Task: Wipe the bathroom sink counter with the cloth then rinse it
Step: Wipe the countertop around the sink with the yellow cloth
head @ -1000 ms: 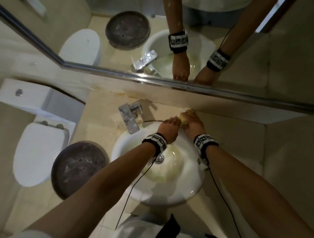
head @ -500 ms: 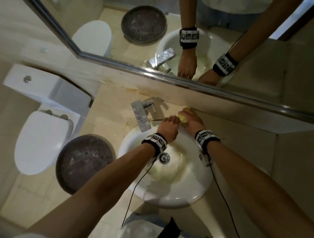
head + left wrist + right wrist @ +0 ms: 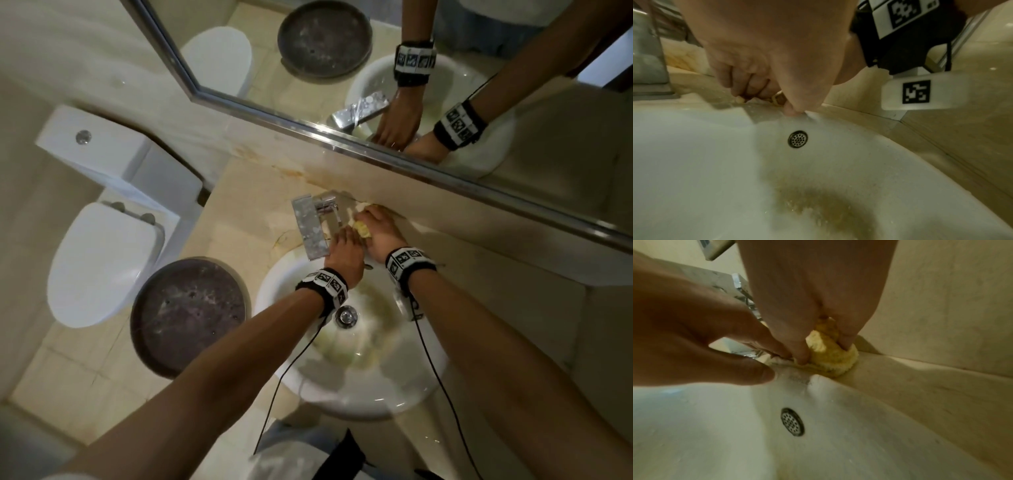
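A crumpled yellow cloth lies on the counter strip behind the white sink, just right of the chrome faucet. My right hand grips it from above; in the right wrist view my right hand has its thumb and fingers curled round the cloth. My left hand is beside it, with its curled fingertips on the cloth's pale edge and the thumb on the basin rim. In the right wrist view the left hand comes in from the left. The left hand hides most of the cloth in its own view.
The beige counter is stained near the wall under the mirror. The basin has yellow-brown residue round the drain and an overflow hole. A toilet and a dark round lid stand to the left, below counter level.
Both hands have slid the cloth to the left along the back of the sink, closer to the faucet. The head view has shifted with them.
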